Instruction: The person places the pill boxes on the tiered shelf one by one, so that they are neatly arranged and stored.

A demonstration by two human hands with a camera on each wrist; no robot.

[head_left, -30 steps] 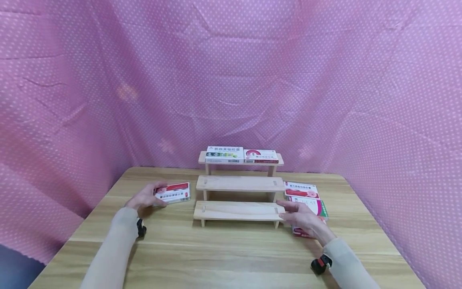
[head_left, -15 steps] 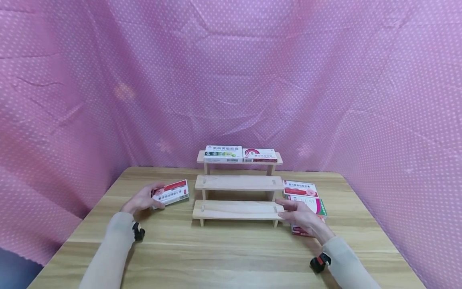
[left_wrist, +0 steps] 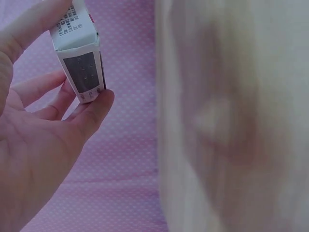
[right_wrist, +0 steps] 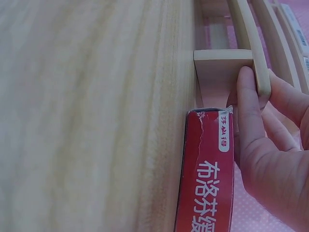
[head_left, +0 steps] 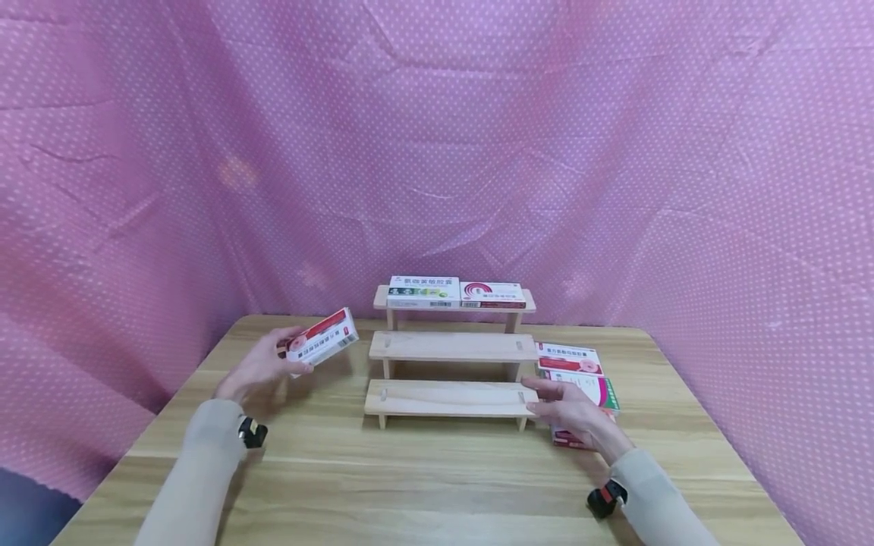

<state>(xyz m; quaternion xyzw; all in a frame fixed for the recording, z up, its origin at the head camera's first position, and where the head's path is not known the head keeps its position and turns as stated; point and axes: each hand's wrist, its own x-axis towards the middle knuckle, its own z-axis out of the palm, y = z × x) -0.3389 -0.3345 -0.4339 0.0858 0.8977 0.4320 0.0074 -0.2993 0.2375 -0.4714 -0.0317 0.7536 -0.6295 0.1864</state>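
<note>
The right hand [head_left: 573,415] is pinching the wooden stand [head_left: 453,346] at its 4 o'clock. Farther out, at 9, the left hand [head_left: 265,359] is gripping a red-and-white box [head_left: 324,339] that's kinda tilting toward 2 o'clock above the table [head_left: 437,485], showing dark lettering.

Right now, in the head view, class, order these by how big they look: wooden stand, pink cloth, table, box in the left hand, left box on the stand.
1. Pink cloth
2. Table
3. Wooden stand
4. Box in the left hand and left box on the stand: they look too alike to rank.
</note>
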